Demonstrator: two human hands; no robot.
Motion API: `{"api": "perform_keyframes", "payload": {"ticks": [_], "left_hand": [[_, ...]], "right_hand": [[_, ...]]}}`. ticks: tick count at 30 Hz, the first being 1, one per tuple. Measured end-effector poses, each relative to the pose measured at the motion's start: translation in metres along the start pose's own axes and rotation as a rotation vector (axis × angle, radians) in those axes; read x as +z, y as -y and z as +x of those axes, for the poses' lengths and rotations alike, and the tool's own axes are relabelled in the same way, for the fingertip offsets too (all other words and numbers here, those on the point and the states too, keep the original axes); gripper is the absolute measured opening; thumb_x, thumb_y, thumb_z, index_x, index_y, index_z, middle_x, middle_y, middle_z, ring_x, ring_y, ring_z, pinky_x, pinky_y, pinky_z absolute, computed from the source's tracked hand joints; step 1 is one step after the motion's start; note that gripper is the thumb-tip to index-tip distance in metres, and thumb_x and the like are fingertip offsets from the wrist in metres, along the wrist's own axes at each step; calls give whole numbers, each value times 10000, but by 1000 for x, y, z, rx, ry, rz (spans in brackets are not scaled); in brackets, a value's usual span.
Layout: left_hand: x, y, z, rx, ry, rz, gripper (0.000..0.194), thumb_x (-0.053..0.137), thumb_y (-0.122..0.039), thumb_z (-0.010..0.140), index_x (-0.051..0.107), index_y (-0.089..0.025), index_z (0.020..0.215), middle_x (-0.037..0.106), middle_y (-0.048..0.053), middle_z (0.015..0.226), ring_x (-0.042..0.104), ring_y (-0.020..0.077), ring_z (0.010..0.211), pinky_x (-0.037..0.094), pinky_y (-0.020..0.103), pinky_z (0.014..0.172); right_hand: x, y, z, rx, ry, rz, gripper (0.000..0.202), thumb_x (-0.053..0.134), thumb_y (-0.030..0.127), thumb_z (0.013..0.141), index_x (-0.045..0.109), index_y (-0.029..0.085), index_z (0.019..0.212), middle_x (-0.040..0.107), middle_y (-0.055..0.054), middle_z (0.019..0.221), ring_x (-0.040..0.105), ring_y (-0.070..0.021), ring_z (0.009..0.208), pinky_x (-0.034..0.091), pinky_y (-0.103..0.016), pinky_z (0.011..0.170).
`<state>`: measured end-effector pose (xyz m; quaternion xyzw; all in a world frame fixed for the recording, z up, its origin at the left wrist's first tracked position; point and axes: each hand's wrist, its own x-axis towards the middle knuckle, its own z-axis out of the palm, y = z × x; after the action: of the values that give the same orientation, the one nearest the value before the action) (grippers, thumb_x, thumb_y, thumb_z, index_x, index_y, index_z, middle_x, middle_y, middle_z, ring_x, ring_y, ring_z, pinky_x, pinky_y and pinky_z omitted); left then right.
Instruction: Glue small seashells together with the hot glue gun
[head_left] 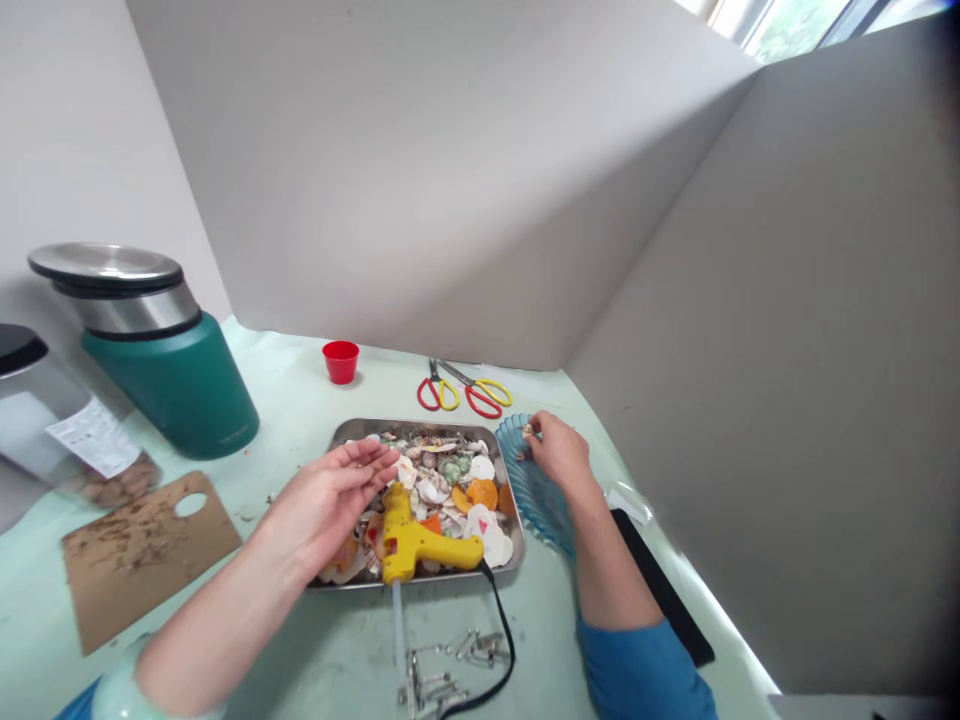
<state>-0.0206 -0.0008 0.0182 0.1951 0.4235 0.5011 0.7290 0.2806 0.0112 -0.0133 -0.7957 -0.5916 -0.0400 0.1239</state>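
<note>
- Piece: small, pale with brownish marks, shell-like; fine detail too small to tell. Located at the right fingertips, above the far part of the plate (541, 505), which is blue, clear and ribbed.
- Tray (517, 537): metal, left of the plate, filled with mixed shells (454, 467) in white, orange, green and brown.
- Glue gun (409, 548): yellow, lying across the tray's near side over the shells and obstructing part of them; its black cord (508, 620) runs beside metal clips (480, 648) on the tabletop (289, 365).
- Beyond the tray: red cup (341, 363) and two pairs of scissors. At left: green flask (176, 385), jar (75, 440), stained cardboard (142, 560).
- Right hand (561, 452): arm reaching forward, fingers pinched on the piece.
- Left hand (337, 500): above the tray's left side, fingers extended, lying close together, thumb alongside.
</note>
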Motion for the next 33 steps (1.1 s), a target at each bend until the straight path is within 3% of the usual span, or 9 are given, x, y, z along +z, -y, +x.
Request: {"api": "perform_keyframes", "payload": {"ticks": [4, 8, 11, 16, 18, 20, 24, 29, 33], "left_hand": [[1, -1, 1, 9, 9, -2, 253, 434, 107, 753, 607, -76, 767, 674, 136, 836, 698, 173, 759, 588, 219, 654], [-1, -1, 5, -4, 13, -31, 311, 408, 142, 686, 613, -81, 756, 672, 124, 815, 701, 193, 809, 597, 249, 705], [-3, -2, 6, 17, 24, -33, 380, 378, 179, 625, 613, -89, 757, 682, 122, 828, 701, 199, 850, 594, 253, 741], [-3, -6, 6, 47, 49, -45, 288, 442, 134, 717, 606, -91, 790, 694, 145, 860, 700, 213, 867, 588, 258, 767], [-4, -7, 6, 50, 53, -42, 260, 450, 116, 739, 602, -87, 795, 696, 153, 861, 703, 212, 849, 584, 264, 771], [-5, -8, 6, 46, 48, -43, 234, 449, 89, 761, 601, -86, 792, 695, 153, 860, 701, 215, 846, 582, 279, 769], [-7, -12, 7, 43, 3, -49, 165, 466, -26, 824, 614, -93, 796, 694, 153, 904, 689, 227, 865, 577, 325, 767], [-9, -14, 7, 42, -23, -41, 137, 492, -84, 821, 629, -94, 814, 696, 163, 950, 679, 226, 878, 566, 327, 758], [-8, -15, 5, 74, 14, -20, 244, 464, 54, 700, 631, -85, 812, 696, 148, 908, 681, 223, 874, 551, 336, 805]], "right_hand": [[11, -1, 1, 3, 3, -36, 165, 499, 207, 832, 642, 179, 910, 665, -114, 971, 588, -236, 918, 364, -283, 704], [10, -3, 2, -7, 1, -23, 173, 494, 195, 829, 664, 176, 858, 660, -115, 958, 584, -240, 926, 377, -289, 727], [-2, -3, 2, -16, -37, 14, 195, 485, 223, 844, 657, 162, 914, 647, -130, 1004, 584, -257, 934, 389, -313, 743], [-35, 23, -14, -139, -36, 156, 202, 457, 283, 885, 632, 192, 932, 665, -65, 981, 607, -192, 813, 413, -287, 745], [-48, 43, -30, -252, 23, 240, 190, 461, 313, 891, 627, 220, 903, 679, -22, 904, 607, -168, 765, 422, -259, 694], [-57, 64, -48, -484, 187, 367, 182, 478, 323, 889, 628, 227, 853, 681, -13, 840, 601, -170, 735, 407, -267, 658], [-58, 96, -80, -679, 422, 186, 193, 615, 397, 796, 624, 206, 764, 679, -44, 740, 594, -199, 657, 339, -276, 557], [-41, 108, -93, -698, 461, 19, 263, 636, 402, 762, 598, 177, 891, 691, -94, 754, 637, -261, 699, 371, -306, 596], [-35, 106, -94, -716, 497, 45, 291, 589, 294, 789, 542, 165, 1047, 695, -117, 823, 644, -276, 732, 396, -319, 608]]}}
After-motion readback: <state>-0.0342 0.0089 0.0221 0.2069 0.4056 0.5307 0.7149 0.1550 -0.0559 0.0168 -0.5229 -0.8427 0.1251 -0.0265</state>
